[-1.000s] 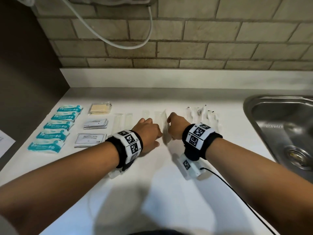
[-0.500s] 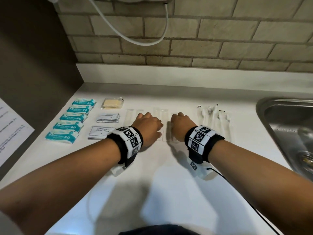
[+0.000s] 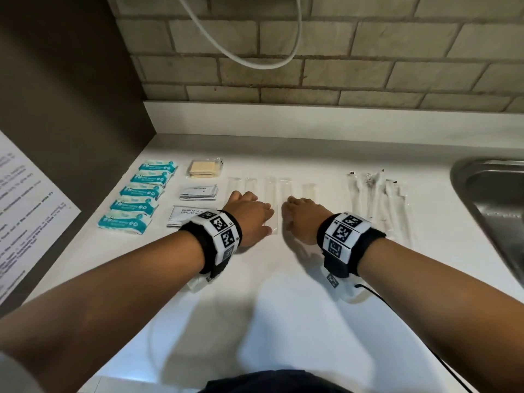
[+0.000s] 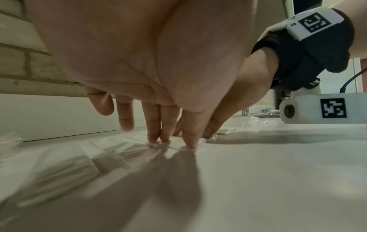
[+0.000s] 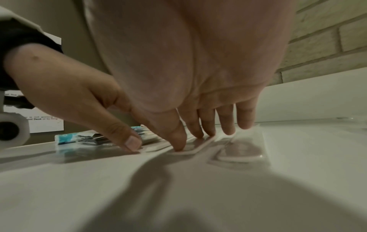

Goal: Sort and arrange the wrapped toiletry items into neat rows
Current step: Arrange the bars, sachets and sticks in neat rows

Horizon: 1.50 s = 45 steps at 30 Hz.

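Grip: both hands flat-fingered, nothing clasped; left hand (image 3: 249, 219) and right hand (image 3: 304, 219) press fingertips down on the clear packets (image 3: 273, 199) in the middle of the counter (image 3: 283, 307)
Head view, why: looks like nudging, not lifting; pressing from both sides should slide the thin packets square with their neighbours
Head view, rows already laid: blue packs (image 3: 139, 198) stepped in a line at the far left; beside them a yellow packet (image 3: 204, 168), a stack of white sachets (image 3: 198, 192) and a shampoo sachet (image 3: 187, 217), one behind another
Head view, right side: long clear-wrapped sticks (image 3: 377, 199) lie side by side, apart from the hands, short of the sink (image 3: 487, 194)
Left wrist view: left hand (image 4: 158, 75) arched, fingertips (image 4: 190, 144) planted on crinkly clear film (image 4: 119, 146); right hand (image 4: 238, 97) touches down just beside it
Left wrist view, why: straight fingers pin slippery film so it shifts without curling, I'd say
Right wrist view: right hand (image 5: 188, 78) with fingers (image 5: 178, 141) spread across a flat packet (image 5: 198, 147); another clear packet (image 5: 242, 150) just beside; blue pack (image 5: 65, 139) beyond
Stage: sorting seems nearly done, this middle row being trued up
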Tool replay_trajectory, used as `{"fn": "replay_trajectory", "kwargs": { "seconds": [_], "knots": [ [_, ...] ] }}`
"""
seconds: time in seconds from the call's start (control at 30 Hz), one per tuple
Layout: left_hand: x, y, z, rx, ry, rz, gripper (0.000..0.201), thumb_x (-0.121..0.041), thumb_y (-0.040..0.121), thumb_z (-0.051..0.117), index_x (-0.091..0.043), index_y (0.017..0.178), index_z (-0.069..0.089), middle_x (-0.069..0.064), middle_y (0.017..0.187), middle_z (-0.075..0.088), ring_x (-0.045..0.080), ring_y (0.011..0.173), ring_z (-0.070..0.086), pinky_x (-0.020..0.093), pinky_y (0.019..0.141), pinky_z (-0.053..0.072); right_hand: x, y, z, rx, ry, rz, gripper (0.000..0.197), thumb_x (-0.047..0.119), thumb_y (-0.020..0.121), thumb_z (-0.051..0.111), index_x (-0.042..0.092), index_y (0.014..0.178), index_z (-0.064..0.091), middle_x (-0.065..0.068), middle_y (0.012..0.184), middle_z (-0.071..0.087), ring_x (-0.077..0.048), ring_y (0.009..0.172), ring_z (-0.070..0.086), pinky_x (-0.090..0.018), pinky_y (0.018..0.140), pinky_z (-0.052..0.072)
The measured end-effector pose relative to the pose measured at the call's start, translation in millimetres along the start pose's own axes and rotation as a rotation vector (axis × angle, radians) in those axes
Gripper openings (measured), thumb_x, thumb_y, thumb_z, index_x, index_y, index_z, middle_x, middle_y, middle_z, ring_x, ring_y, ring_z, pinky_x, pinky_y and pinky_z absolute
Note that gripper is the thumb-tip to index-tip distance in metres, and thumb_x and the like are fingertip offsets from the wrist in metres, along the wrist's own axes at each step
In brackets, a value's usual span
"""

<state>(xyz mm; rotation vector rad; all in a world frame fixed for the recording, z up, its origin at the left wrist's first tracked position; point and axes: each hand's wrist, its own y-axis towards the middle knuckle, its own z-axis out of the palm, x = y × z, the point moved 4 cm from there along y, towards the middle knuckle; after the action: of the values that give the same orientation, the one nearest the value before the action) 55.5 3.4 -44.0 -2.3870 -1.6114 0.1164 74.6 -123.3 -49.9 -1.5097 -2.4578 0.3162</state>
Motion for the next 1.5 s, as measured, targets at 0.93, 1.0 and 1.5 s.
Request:
{"fn": "replay_trajectory", "kwargs": {
  "seconds": [0.93,1.0,1.5],
  "knots": [
    [11.6,12.4,0.1,-0.043,0.043,0.002,0.026,-0.048,0.092,0.046,-0.024,0.083,0.045,-0.007,0.111,0.062,0.025,0.118,0.044,0.043,0.094,0.028,-0.2,8.5,0.5,0.069,0.123,0.014,0.031,0.010,0.094,0.042,0.004,0.124,0.046,-0.010,0.132,0.042,-0.034,0.120,0.043,-0.045,0.094,0.041],
    [11.1,13.4,0.5,-0.039,0.041,0.003,0.025,-0.048,0.092,0.046,-0.024,0.084,0.048,-0.007,0.112,0.062,0.025,0.118,0.044,0.043,0.093,0.027,-1.8,7.9,1.3,0.082,0.101,0.011,0.037,0.012,0.095,0.042,0.003,0.131,0.041,-0.010,0.141,0.037,-0.035,0.124,0.041,-0.046,0.098,0.040],
    [-21.9,26.1,-11.5,-0.027,0.019,0.032,0.043,-0.049,0.096,0.038,-0.022,0.125,0.054,-0.004,0.144,0.047,0.025,0.134,0.034,0.043,0.102,0.024,-31.3,-11.2,-10.7,0.134,-0.064,0.172,0.062,0.026,0.093,0.048,0.006,0.147,0.026,-0.008,0.152,0.030,-0.030,0.136,0.034,-0.046,0.109,0.036]
  ]
}}
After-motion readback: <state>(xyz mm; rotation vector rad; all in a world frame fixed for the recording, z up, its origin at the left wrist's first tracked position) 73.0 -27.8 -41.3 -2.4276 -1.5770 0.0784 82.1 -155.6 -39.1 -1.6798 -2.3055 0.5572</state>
